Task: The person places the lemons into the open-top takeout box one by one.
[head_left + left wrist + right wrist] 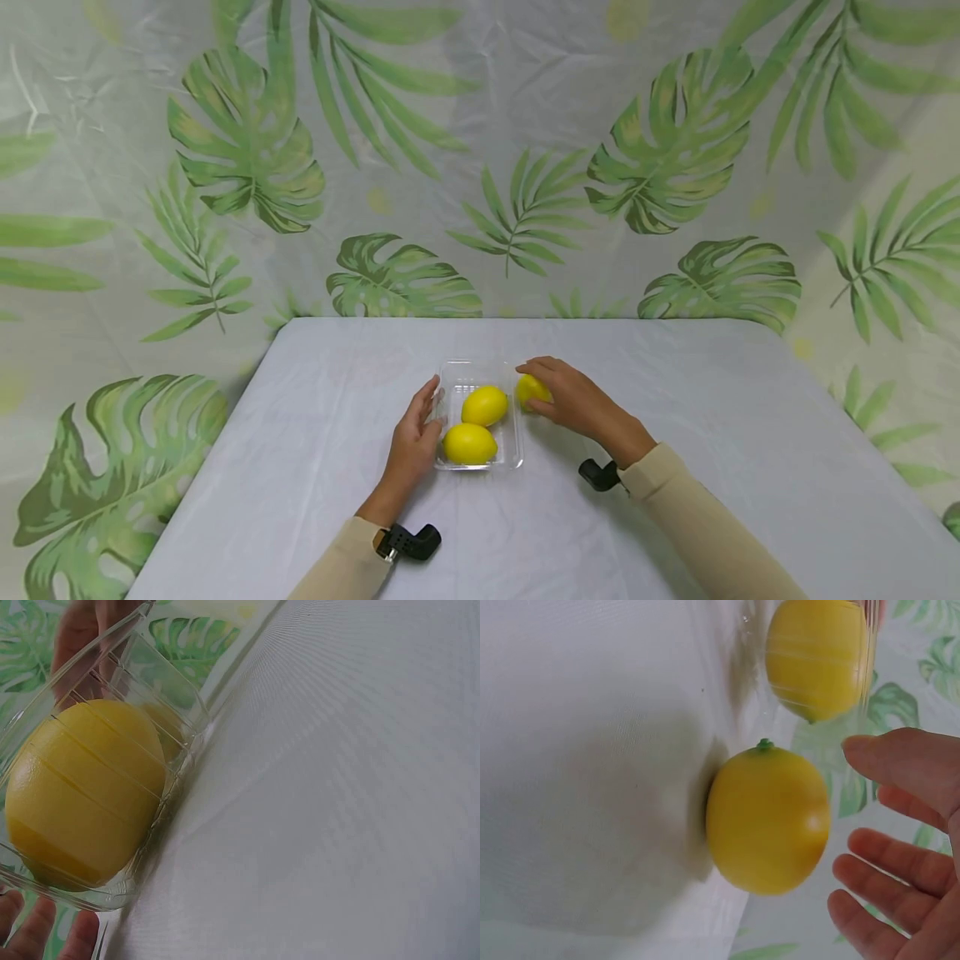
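Yellow lemon lies on the table, the right hand open over it, fingers not yet closed. It seems the picking step: this hand must close on it, while the open left hand steadies the clear tray.

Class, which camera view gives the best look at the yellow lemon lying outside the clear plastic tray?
The right wrist view: the yellow lemon outside the tray fills the frame, green stem tip visible, fingers apart from it. In the head view it is largely covered by the right hand. The left wrist view misses it.

Loose yellow lemon beside clear tray (two inside)
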A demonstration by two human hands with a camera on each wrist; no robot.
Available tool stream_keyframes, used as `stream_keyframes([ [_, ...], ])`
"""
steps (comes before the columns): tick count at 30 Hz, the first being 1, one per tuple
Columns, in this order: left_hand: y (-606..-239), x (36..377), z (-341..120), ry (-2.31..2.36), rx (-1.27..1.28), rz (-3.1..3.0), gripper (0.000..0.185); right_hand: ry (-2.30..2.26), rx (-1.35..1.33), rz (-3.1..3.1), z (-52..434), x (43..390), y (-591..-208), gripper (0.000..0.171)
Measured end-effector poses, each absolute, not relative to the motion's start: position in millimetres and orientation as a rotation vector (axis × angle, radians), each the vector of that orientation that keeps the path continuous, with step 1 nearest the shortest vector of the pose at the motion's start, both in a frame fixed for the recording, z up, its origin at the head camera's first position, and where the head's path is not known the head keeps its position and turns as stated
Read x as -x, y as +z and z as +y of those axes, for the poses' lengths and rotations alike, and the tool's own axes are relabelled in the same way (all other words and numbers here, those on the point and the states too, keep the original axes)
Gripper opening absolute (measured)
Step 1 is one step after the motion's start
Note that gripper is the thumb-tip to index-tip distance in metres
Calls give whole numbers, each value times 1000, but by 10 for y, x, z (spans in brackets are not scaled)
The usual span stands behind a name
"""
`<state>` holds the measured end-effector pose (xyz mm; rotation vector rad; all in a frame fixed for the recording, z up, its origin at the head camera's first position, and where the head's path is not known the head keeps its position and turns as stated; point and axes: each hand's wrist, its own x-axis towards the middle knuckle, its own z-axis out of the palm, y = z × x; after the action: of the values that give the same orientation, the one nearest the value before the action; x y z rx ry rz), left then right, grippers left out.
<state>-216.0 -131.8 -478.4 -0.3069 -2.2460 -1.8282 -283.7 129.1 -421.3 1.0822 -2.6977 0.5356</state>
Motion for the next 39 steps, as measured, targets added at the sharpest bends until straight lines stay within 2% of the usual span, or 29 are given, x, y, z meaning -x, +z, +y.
stream_keyframes([
  [5, -4951, 2242, -1339, -1819, 284, -2238, 58, 527, -1029, -2732, 1303, 2864, -4247, 51],
  [14, -4980, 2257, -1347, -1801, 293, -2232, 59, 560, -928, -2805, 1303, 2881, -4281, 57],
  [27, -4603, 2056, -1308, -1801, 312, -2268, 55, 558, -851, -2870, 1282, 2899, -4376, 69],
  [35, -4890, 2208, -1327, -1803, 311, -2208, 57, 563, -855, -2883, 1278, 2923, -4395, 69],
  [39, -4871, 2196, -1326, -1811, 294, -2233, 58, 580, -852, -2890, 1281, 2935, -4415, 68],
])
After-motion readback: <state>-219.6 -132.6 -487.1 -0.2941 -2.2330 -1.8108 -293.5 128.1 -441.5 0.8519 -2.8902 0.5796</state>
